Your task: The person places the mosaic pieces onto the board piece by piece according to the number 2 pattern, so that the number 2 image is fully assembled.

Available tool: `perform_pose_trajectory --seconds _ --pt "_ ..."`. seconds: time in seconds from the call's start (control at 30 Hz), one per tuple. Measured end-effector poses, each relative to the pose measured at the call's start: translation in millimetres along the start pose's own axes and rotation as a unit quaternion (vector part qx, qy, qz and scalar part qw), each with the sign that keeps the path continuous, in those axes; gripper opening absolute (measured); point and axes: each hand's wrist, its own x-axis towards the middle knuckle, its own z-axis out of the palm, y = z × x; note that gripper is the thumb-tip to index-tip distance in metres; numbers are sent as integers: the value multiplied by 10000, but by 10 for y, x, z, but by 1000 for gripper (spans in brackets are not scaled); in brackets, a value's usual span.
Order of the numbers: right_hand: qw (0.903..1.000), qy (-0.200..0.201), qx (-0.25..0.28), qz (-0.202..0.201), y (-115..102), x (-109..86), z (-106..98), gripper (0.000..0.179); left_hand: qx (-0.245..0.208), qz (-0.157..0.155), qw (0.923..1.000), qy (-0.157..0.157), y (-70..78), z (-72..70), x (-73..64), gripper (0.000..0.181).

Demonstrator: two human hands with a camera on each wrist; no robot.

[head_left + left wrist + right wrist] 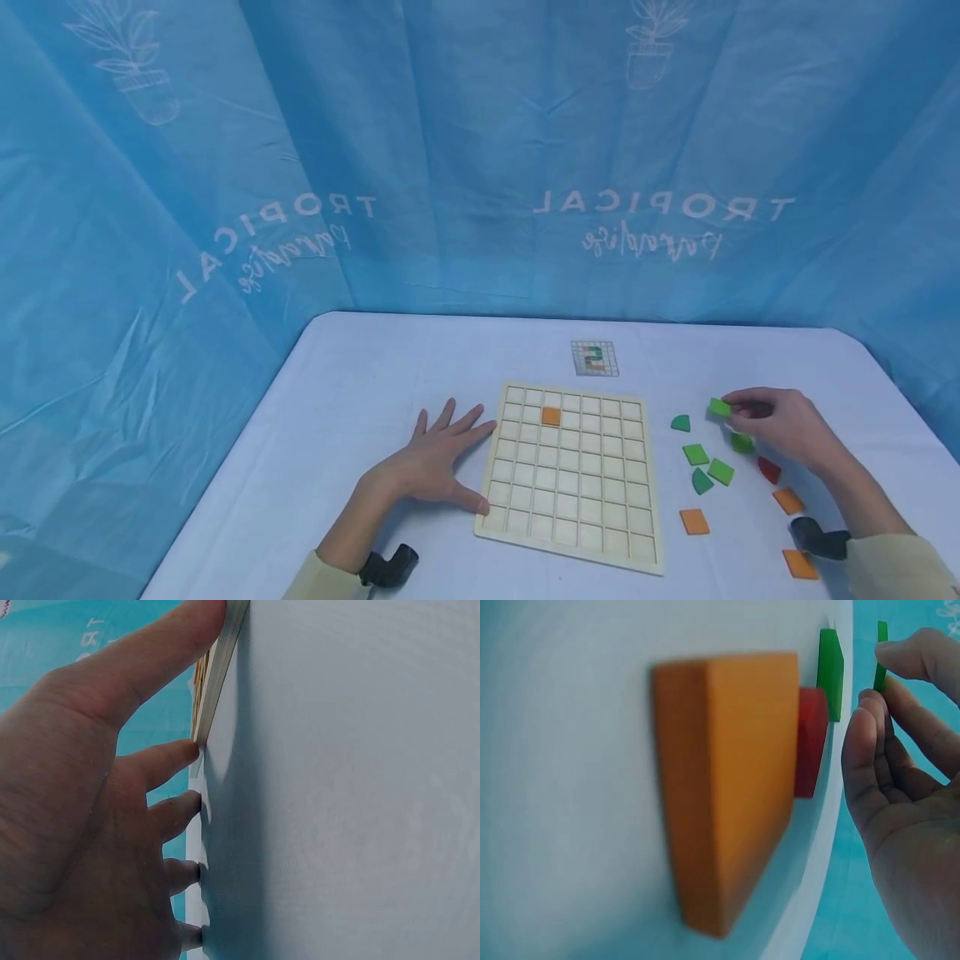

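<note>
A pale wooden grid board [566, 542] lies on the white table with one orange square tile [551, 416] in a cell of its second row. My left hand [438, 462] rests spread at the board's left side, its thumb and index finger at the edge. In the left wrist view the thumb [150, 664] presses against the board's side. Over the loose pieces at the right, my right hand [783, 423] pinches a green square tile [719, 407] between thumb and fingers. The right wrist view shows this tile [881, 656] held up off the table.
Under and near the right hand lie green square tiles [696, 454], dark green quarter-round pieces [680, 423], a red quarter-round piece [768, 470] and orange squares [694, 522]. A small pattern card [595, 358] showing a figure lies behind the board. Blue curtains [465, 167] surround the table.
</note>
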Motion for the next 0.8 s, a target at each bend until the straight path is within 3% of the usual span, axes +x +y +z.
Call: perform_pose_trajectory --seconds 0.37,0.8 --pt "9998 -44 141 -158 -91 49 77 45 -15 40 10000 28 8 -3 -13 114" --pt "9992 -162 213 -296 -348 159 189 44 23 -16 10000 15 16 -3 -10 114"
